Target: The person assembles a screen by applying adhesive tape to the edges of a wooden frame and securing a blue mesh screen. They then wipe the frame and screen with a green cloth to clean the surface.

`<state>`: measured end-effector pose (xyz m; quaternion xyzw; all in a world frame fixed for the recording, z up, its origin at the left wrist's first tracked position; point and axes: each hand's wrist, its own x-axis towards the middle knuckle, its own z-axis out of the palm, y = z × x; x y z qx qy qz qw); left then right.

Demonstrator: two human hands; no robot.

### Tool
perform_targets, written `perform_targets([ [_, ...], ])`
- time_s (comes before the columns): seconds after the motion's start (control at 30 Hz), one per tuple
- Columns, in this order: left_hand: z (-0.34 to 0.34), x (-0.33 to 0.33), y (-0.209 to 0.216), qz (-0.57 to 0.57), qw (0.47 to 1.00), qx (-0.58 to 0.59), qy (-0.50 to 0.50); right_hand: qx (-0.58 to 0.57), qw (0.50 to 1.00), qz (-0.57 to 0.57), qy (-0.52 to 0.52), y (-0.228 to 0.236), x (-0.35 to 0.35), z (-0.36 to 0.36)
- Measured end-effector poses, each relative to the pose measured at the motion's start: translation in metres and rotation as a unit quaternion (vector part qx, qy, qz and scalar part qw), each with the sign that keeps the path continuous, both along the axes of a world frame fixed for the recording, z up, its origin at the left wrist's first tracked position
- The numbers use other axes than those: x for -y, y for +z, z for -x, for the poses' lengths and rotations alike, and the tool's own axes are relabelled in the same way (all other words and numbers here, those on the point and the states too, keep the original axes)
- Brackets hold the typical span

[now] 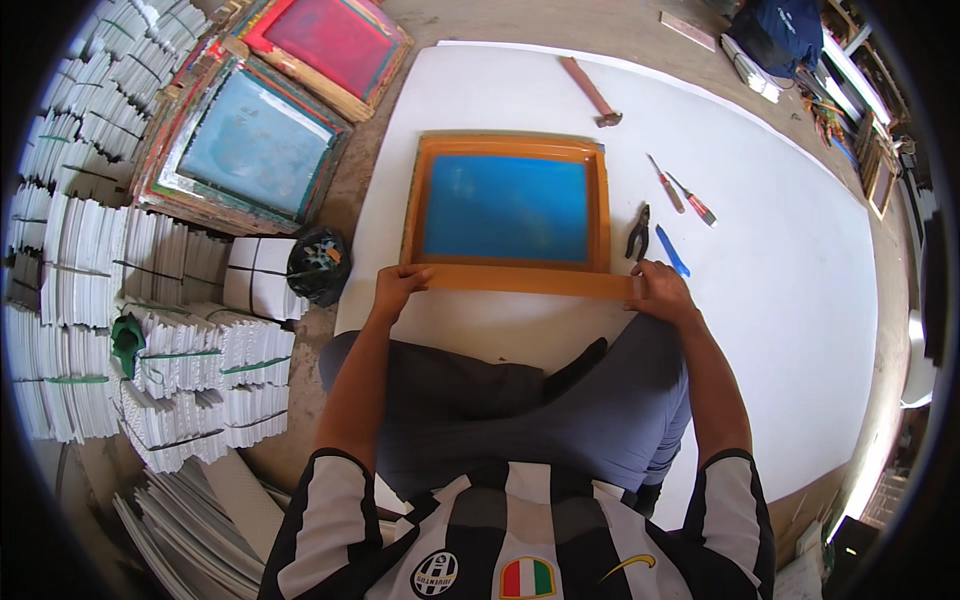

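A strip of brown packing tape [530,281] is stretched between my hands along the near edge of a screen-printing frame [601,205]. Its left end is pinched by my left hand [400,287], beside the frame's near left corner. My right hand [661,290] grips the other end, just past the near right corner; whether a roll sits in it I cannot tell. The frame lies flat, with brown borders and a blue mesh [507,208]. Whether the strip touches the near border along its length is unclear.
Beyond the frame on the white sheet [770,330] lies a hammer [592,92]. To its right are pliers [638,232], a blue tool [671,250] and two screwdriver-like tools [690,200]. More screen frames [260,145] and bundled paper stacks [80,240] crowd the left, near a black bag [319,265].
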<state>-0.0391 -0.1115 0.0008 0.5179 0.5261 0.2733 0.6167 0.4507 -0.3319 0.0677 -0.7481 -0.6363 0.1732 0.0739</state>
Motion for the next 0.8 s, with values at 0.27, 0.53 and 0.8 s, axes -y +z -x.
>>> perform_targets([
  [0.27, 0.013, -0.023, 0.036, -0.049, 0.998, -0.034, -0.012, -0.020, 0.991, -0.124, 0.045, 0.040, -0.010, 0.000],
  [0.53, 0.011, -0.043, 0.053, -0.078, 0.994, -0.072, -0.029, -0.066, 0.993, -0.091, 0.020, 0.012, -0.002, -0.013],
  [0.8, 0.022, -0.045, 0.031, -0.082, 0.997, -0.014, 0.001, -0.040, 0.995, -0.095, -0.014, 0.014, -0.001, -0.005],
])
